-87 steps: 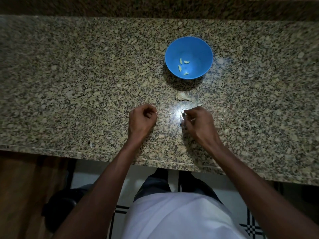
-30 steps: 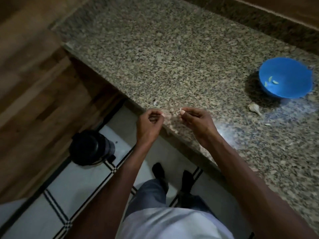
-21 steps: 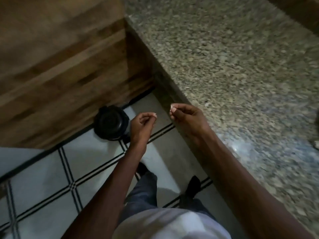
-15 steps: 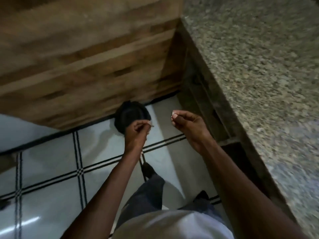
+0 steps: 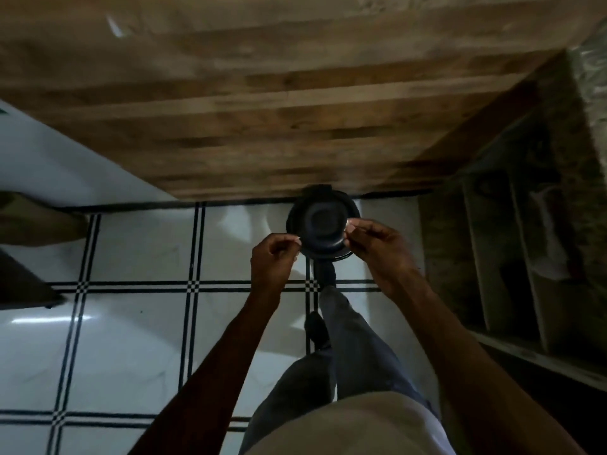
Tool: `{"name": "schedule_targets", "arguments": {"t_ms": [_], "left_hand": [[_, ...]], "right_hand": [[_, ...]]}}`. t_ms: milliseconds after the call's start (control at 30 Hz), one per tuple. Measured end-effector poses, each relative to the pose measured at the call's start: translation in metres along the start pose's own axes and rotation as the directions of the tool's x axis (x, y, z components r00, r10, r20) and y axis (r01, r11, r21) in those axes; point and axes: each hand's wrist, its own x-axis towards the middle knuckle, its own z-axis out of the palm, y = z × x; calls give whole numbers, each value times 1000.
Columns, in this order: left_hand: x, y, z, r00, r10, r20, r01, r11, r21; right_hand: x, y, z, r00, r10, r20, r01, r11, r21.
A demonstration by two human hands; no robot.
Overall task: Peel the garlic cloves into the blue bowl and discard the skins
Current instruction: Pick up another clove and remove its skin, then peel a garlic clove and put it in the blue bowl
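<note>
From the head camera, the person stands on the white tiled floor (image 5: 131, 339) and holds both hands over a round black bin (image 5: 323, 229) that sits at the foot of a wooden cabinet (image 5: 262, 110). The left hand (image 5: 272, 257) and the right hand (image 5: 377, 247) each have fingers curled in a pinch, but whatever they pinch is too small to see. I think this is the throw-away step with the bin lid not open, and the blue bowl and garlic are out of view, so I cannot tell how much peeling is left.
</note>
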Motion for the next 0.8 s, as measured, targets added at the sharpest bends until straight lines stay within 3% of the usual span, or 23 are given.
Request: {"name": "schedule_targets", "arguments": {"t_ms": [433,667,800], "left_hand": [[88,-41,24,986,-161,40,160,987,24],[143,-107,76,967,-238,90,233,970,61],[201,-175,103,936,-351,12,349,934,80]], "right_hand": [[101,38,16,995,55,-84,-63,993,-97],[173,115,1,970,193,-150,-212,970,-118],[240,171,-15,941,270,-206,-277,961,-3]]}}
